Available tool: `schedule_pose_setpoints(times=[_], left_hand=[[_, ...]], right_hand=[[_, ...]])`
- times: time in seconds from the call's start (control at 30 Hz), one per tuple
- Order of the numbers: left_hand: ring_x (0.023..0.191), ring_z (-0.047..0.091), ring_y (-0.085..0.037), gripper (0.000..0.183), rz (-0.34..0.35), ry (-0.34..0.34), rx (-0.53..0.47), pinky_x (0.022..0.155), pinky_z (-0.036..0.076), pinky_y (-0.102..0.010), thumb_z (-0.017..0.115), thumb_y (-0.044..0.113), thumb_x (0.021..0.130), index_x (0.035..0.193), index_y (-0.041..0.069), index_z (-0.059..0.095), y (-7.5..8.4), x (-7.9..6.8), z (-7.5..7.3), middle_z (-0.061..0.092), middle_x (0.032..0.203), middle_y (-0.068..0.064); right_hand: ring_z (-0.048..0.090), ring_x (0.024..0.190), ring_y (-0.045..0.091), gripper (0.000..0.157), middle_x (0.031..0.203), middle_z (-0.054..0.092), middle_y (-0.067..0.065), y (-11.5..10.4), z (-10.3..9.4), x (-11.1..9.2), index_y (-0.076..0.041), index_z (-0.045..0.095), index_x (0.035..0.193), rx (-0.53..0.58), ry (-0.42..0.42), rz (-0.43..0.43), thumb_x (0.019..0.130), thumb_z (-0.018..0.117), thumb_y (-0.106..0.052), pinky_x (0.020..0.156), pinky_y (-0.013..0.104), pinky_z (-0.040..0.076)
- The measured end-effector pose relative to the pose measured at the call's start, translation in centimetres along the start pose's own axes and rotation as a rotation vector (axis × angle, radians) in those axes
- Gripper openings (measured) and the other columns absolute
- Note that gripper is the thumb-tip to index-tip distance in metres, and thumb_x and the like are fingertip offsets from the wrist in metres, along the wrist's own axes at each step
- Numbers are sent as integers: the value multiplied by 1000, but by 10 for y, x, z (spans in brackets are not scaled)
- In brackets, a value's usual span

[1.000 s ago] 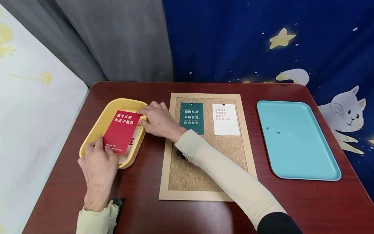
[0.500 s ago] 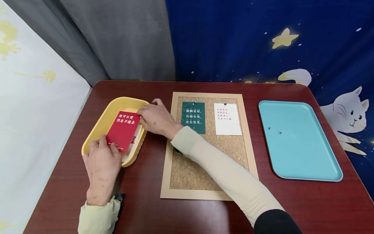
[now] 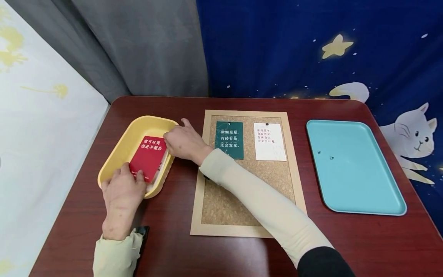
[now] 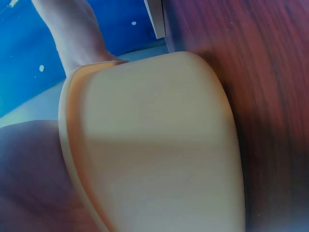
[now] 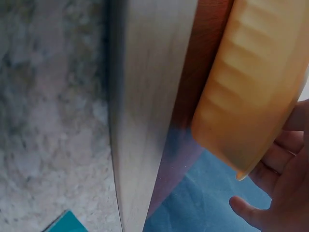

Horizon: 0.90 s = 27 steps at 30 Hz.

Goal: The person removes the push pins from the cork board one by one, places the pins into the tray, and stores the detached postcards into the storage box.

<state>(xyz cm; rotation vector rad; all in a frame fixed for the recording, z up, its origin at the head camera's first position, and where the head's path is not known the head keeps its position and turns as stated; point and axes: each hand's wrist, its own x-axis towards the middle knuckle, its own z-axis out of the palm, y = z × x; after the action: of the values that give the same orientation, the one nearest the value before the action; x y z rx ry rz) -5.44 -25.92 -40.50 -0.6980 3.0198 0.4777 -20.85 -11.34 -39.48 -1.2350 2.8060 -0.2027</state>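
A red card [image 3: 148,157] with white lettering lies low inside the yellow basket [image 3: 119,150], over paler cards [image 3: 160,171] that show along its right side. My left hand [image 3: 122,188] reaches over the basket's near end, bent fingers gripping the card's lower left part. At the card's upper right corner, my right hand [image 3: 183,141] holds it across the rim; those fingertips are mostly hidden. In the left wrist view the basket's outer wall [image 4: 154,125] covers the left fingertips. The right wrist view has the right hand's fingers [image 5: 277,157] bending over the rim.
A wood-framed cork board [image 3: 242,200] lies beside the basket, under the right forearm. A green card [image 3: 229,140] and a white card [image 3: 270,142] are fixed to it by dark pins. On the right, a blue tray [image 3: 360,173] carries small pins [image 3: 331,157].
The red card has sunk deeper into the basket and shifted slightly toward the right rim. Both hands have followed it, the right fingers dropping farther inside. The view has also shifted slightly.
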Motion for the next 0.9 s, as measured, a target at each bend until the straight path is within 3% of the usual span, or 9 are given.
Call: schedule_pose_setpoints(times=[0.43,0.67,0.77,0.9], left_hand=[[106,58,-54,56,-20,-11,16,94,30,-61,48,35,99,134,-9,46,2,2,1,61,115,-36],[106,58,-52,50,-18,11,-13,93,31,-60,50,34,98,127,-6,53,1,1,1,63,112,-33],[109,57,-50,48,-8,40,-36,92,32,-60,52,33,98,127,-5,55,1,0,1,61,117,-31],[112,55,-48,46,4,73,-58,90,33,-60,53,31,97,126,-5,56,2,-1,1,59,122,-30]], right_hand=[[67,89,9,24,83,72,-5,-1,3,2,-19,71,102,-32,16,-10,100,50,-31,119,44,31],[64,88,7,23,83,71,-7,-1,4,4,-21,70,100,28,10,14,100,50,-32,115,41,34],[63,95,6,23,91,71,-8,0,5,4,-23,70,102,54,17,16,101,49,-33,116,41,32],[58,116,8,24,116,69,-8,5,4,0,-25,69,111,75,62,3,101,49,-35,119,40,30]])
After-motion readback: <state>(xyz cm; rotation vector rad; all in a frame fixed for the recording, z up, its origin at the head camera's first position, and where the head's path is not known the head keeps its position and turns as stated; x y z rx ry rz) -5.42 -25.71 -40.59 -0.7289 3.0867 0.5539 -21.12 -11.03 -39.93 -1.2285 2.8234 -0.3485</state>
